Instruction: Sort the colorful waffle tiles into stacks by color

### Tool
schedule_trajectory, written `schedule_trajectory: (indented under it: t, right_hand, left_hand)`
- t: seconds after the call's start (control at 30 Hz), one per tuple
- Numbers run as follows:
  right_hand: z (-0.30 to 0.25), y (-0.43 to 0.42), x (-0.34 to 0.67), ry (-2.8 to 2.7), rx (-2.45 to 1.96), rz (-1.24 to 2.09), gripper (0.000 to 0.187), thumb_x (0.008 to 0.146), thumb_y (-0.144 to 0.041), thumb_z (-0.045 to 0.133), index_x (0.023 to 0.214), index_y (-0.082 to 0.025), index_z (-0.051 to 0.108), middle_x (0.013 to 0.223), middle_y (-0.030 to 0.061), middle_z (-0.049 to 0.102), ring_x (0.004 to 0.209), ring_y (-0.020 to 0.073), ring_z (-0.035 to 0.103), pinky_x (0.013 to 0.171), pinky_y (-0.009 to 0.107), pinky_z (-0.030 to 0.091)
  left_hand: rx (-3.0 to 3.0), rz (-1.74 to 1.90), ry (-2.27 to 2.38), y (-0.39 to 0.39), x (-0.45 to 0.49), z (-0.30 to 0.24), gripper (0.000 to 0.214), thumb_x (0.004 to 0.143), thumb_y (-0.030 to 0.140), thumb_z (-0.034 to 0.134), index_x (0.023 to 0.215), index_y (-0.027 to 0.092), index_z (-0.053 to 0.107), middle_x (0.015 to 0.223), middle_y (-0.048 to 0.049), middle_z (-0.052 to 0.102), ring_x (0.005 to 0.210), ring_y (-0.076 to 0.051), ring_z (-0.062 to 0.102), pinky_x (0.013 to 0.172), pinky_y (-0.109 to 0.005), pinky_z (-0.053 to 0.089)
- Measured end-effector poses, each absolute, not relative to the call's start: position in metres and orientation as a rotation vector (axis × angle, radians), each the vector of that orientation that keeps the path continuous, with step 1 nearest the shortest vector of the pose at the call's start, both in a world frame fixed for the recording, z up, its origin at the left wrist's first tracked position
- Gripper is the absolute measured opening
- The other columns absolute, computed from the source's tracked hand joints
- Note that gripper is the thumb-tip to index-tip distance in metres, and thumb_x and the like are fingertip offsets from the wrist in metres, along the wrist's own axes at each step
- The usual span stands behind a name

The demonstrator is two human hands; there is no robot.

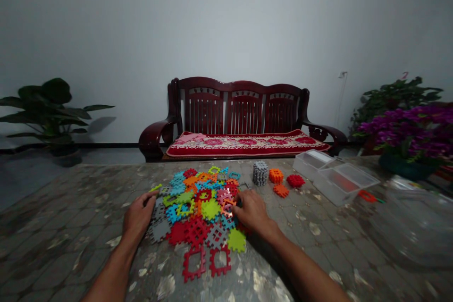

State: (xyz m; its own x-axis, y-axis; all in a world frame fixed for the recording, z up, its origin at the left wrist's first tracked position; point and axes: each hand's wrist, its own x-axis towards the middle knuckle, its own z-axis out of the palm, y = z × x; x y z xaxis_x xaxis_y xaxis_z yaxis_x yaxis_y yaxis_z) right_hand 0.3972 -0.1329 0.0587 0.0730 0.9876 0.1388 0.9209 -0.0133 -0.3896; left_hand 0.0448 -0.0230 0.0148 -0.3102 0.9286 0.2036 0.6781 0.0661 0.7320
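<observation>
A spread pile of interlocking plastic puzzle tiles (210,209) lies on the table, in red, lime, blue, grey, orange and pink. Some tiles are solid and others are frames or lattices. At the left edge of the pile rests my left hand (138,214), open, its thumb and fingers apart beside the grey tiles (161,230). My right hand (253,210) is closed at the right edge, fingers curled down by an orange tile (227,206); whatever lies in its fingers is hidden. Two red frame tiles (194,264) lie at the near side.
Beyond my right hand stand a grey tile stack (260,173), an orange stack (276,176) and red tiles (296,180). A clear divided box (334,177) and a clear plastic container (417,226) are further right. Purple flowers (414,127) stand behind; a wooden bench (244,104) faces the table.
</observation>
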Motion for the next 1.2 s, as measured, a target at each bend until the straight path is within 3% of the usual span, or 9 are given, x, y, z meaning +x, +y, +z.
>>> schedule_trajectory:
  t: [0.37, 0.57, 0.63, 0.8, 1.03, 1.2]
  right_hand:
    - [0.034, -0.119, 0.438, -1.398, -1.657, 0.674, 0.009, 0.081, -0.023, 0.067, 0.089, -0.02, 0.071, 0.078, 0.0023, 0.074, 0.072, 0.0195, 0.068, 0.063, 0.027, 0.049]
    - [0.031, -0.126, 0.515, -1.38, -1.719, 0.631, 0.005, 0.076, -0.023, 0.065, 0.076, -0.02, 0.069, 0.074, 0.0028, 0.074, 0.072, 0.022, 0.07, 0.071, 0.031, 0.054]
    - [0.03, -0.13, 0.529, -1.416, -1.777, 0.617, 0.012, 0.076, -0.022, 0.063, 0.081, -0.019, 0.073, 0.082, 0.0056, 0.079, 0.081, 0.0247, 0.074, 0.078, 0.034, 0.057]
    - [0.029, -0.145, 0.527, -1.424, -1.92, 0.383, 0.04, 0.084, -0.024, 0.061, 0.12, -0.016, 0.077, 0.123, 0.013, 0.079, 0.112, 0.0291, 0.074, 0.101, 0.041, 0.054]
    - [0.034, -0.182, 0.503, -1.672, -2.213, 0.165, 0.061, 0.084, -0.03, 0.07, 0.143, -0.016, 0.066, 0.143, 0.0193, 0.069, 0.132, 0.036, 0.062, 0.11, 0.043, 0.047]
    - [0.032, -0.195, 0.501, -1.754, -2.327, 0.113, 0.051, 0.092, -0.032, 0.063, 0.141, -0.018, 0.065, 0.134, 0.0167, 0.073, 0.125, 0.0332, 0.064, 0.102, 0.038, 0.048]
  left_hand:
    - [1.634, 1.131, 1.996, -0.019, 0.041, 0.008, 0.039, 0.089, 0.039, 0.053, 0.107, 0.022, 0.083, 0.106, -0.0095, 0.082, 0.096, -0.028, 0.073, 0.082, -0.034, 0.054]
    - [1.635, 1.071, 2.024, -0.02, 0.042, 0.009, 0.045, 0.092, 0.041, 0.05, 0.114, 0.019, 0.083, 0.118, -0.0129, 0.08, 0.104, -0.03, 0.072, 0.089, -0.037, 0.054]
    - [1.626, 1.068, 2.029, -0.021, 0.043, 0.01, 0.045, 0.092, 0.041, 0.05, 0.114, 0.019, 0.083, 0.119, -0.0127, 0.08, 0.106, -0.03, 0.072, 0.089, -0.037, 0.054]
    - [1.6, 1.083, 2.03, -0.021, 0.043, 0.011, 0.042, 0.091, 0.039, 0.052, 0.112, 0.02, 0.083, 0.115, -0.0105, 0.081, 0.104, -0.029, 0.072, 0.088, -0.034, 0.054]
    - [1.613, 1.119, 2.022, -0.02, 0.042, 0.009, 0.04, 0.09, 0.04, 0.053, 0.109, 0.022, 0.083, 0.109, -0.0091, 0.081, 0.099, -0.028, 0.072, 0.085, -0.034, 0.054]
    - [1.602, 1.107, 2.037, -0.021, 0.043, 0.012, 0.041, 0.09, 0.039, 0.053, 0.11, 0.022, 0.084, 0.111, -0.0093, 0.08, 0.098, -0.029, 0.072, 0.085, -0.035, 0.054]
